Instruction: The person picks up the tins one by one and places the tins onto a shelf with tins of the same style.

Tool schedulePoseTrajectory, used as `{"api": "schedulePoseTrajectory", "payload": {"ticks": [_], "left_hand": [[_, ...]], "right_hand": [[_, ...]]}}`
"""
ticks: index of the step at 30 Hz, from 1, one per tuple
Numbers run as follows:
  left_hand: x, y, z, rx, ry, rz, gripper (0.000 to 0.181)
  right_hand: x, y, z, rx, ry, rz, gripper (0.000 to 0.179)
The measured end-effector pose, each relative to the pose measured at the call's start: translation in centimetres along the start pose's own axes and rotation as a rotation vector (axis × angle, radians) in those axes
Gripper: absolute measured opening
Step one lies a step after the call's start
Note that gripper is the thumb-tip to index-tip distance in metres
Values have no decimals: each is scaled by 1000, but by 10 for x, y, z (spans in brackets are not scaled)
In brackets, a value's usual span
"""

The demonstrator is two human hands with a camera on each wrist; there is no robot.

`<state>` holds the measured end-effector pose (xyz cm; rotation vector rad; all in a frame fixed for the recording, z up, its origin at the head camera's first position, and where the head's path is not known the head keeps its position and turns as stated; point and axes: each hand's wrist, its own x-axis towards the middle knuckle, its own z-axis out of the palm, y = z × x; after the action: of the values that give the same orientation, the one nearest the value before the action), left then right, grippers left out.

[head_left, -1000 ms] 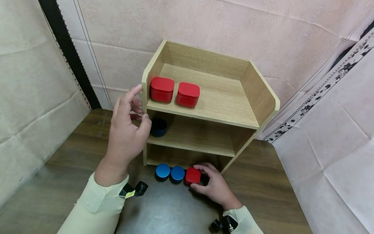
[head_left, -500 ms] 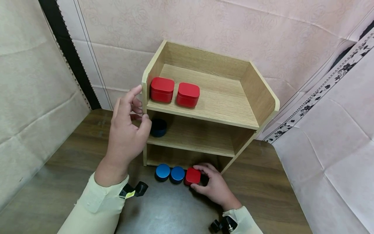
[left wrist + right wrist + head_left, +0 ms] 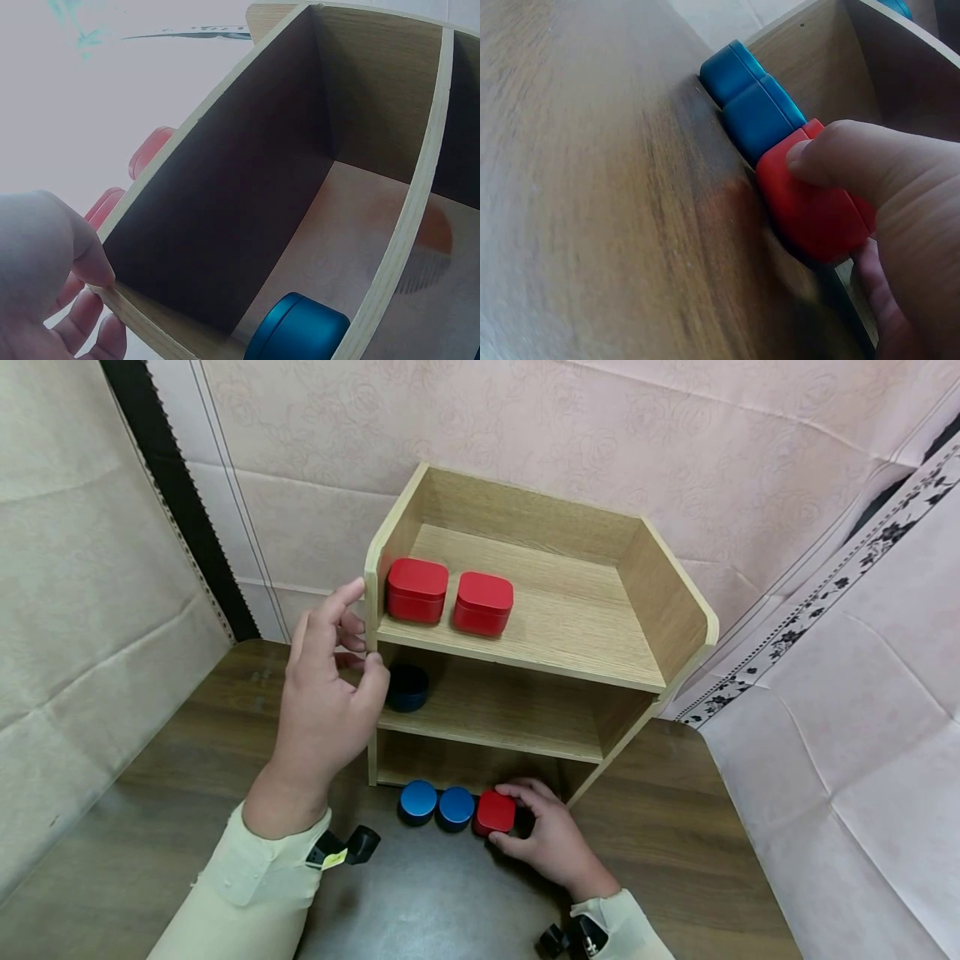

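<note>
My right hand point(image 3: 551, 839) holds a small red rounded-square tin point(image 3: 495, 812) between thumb and fingers, at the foot of the shelf. In the right wrist view the thumb lies on the side of this red tin point(image 3: 810, 199). Left of it, in a row, stand two round blue tins point(image 3: 456, 808), the nearer one touching the red tin in the right wrist view. My left hand point(image 3: 322, 702) grips the left side panel of the wooden shelf unit point(image 3: 525, 672), thumb at its front edge. On the top board sit two more red tins point(image 3: 416, 591).
A dark blue round tin point(image 3: 407, 687) stands at the left end of the middle board. The brown wooden table point(image 3: 660, 860) lies under everything. Pale patterned cloth point(image 3: 570, 435) hangs behind and at both sides.
</note>
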<state>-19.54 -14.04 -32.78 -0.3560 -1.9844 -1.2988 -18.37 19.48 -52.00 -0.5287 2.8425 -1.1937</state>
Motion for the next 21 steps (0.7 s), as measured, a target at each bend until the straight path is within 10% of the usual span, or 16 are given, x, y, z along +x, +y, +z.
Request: {"api": "schedulePoseTrajectory", "payload": {"ticks": [21], "left_hand": [[0, 0, -1, 7, -3, -11, 78]], "right_hand": [[1, -2, -3, 8, -3, 5, 60]]}}
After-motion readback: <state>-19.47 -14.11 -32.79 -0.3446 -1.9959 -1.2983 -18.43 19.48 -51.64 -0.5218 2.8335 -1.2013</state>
